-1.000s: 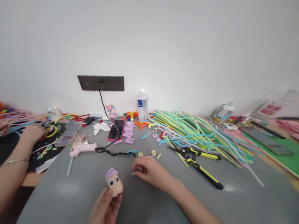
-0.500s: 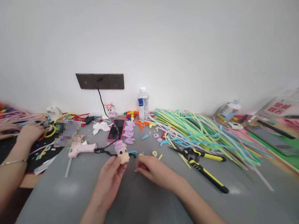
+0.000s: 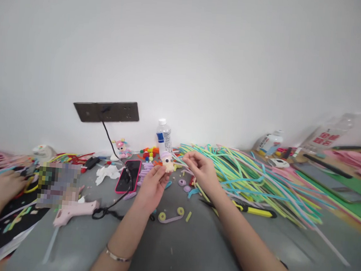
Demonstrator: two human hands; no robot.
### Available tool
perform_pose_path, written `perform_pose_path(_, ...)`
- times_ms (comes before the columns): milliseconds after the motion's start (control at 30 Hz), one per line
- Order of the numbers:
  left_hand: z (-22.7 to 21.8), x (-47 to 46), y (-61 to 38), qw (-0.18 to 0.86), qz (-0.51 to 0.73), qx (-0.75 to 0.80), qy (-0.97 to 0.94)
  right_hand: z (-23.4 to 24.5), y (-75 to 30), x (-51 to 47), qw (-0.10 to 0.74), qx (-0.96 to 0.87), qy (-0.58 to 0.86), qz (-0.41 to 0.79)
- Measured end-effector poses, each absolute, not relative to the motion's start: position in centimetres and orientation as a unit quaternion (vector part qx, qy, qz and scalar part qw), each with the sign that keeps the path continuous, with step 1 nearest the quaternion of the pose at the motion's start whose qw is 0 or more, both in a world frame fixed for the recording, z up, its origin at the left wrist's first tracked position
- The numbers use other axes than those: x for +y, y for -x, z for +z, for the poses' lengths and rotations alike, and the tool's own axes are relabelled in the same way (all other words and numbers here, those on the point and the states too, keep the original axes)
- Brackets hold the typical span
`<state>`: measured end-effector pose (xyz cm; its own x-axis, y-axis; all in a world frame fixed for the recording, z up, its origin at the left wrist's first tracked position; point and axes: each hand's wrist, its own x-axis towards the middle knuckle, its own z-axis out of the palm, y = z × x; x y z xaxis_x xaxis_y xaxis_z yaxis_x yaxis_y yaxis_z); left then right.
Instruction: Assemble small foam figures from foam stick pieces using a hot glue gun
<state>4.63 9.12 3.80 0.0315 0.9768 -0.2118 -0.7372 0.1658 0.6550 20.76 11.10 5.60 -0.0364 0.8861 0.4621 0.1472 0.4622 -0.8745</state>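
Observation:
My left hand (image 3: 154,188) grips a small fuzzy doll head (image 3: 168,165) between thumb and fingers. It is cream-coloured, with googly eyes and a lilac cap, and is held up in front of a clear bottle (image 3: 164,137). To its right, my right hand (image 3: 200,171) is raised with thumb and fingertips pinched together. Whatever may be in that pinch is too small to make out. Below the hands lie yellow-green coils (image 3: 180,211) and a lilac strip (image 3: 170,220) on the grey table (image 3: 182,254). Lilac rolled pieces (image 3: 146,170) lie partly behind my left hand.
Pipe cleaners (image 3: 258,180) spread on the right, over yellow-black pliers (image 3: 256,211) partly hidden by my right forearm. A pink glue gun (image 3: 77,211) with a cord and a pink-edged phone (image 3: 129,176) lie left. Another person's hand (image 3: 3,189) works at far left.
Both my hands have risen and moved forward over the table, the left carrying the doll head. The coils beneath are now uncovered. The view has shifted slightly.

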Motion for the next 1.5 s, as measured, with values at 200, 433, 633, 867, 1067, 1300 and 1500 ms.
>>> perform_pose_path(200,2.6,9.7,-5.5,0.704,0.592,0.327,-0.216,3.7,-21.0,11.3,0.561,-0.643,0.402,0.332)
perform_pose_path(433,2.2,9.2,-5.1,0.705,0.584,0.343,-0.208,4.3,-21.5,10.3,0.518,-0.704,0.387,0.292)
perform_pose_path(633,2.0,8.9,-4.9,0.699,0.587,0.354,-0.203,4.1,-21.6,10.1,0.485,-0.746,0.376,0.257)
perform_pose_path(867,2.2,8.8,-5.1,0.698,0.589,0.346,-0.216,4.0,-21.5,10.0,0.476,-0.771,0.361,0.221)
perform_pose_path(1067,2.4,8.7,-5.1,0.694,0.586,0.353,-0.225,3.8,-21.6,10.1,0.477,-0.791,0.344,0.171)
perform_pose_path(1300,2.5,8.8,-5.1,0.692,0.584,0.357,-0.228,3.7,-21.5,10.1,0.483,-0.798,0.331,0.142)
perform_pose_path(1500,2.4,8.9,-5.1,0.696,0.587,0.355,-0.215,3.8,-21.6,9.9,0.551,-0.724,0.352,0.218)
